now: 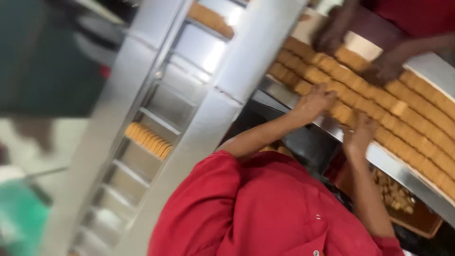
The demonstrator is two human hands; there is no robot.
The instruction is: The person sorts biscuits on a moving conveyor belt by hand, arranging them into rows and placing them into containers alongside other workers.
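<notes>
**While both hands work the biscuit rows, a light touch counts**

As the rows of upright tan biscuits (417, 123) run packed edge to edge along the steel-rimmed belt (403, 175), the left hand (315, 102) lies flat on their near end, fingers spread and seemingly gripping nothing. The right hand (360, 132) curls over the nearest row by the rim; blur hides whether it pinches any biscuits. To do this well, press along the row rather than down, with both palms squeezing a batch between them, since a brittle stack buckles if lifted loosely. A co-worker's hands (386, 68) tend the far rows, so reach only the near ones. Below the rim sits a brown tray of broken pieces (403, 204); a short stack (148, 140) rests in the steel chute to the left.
</notes>
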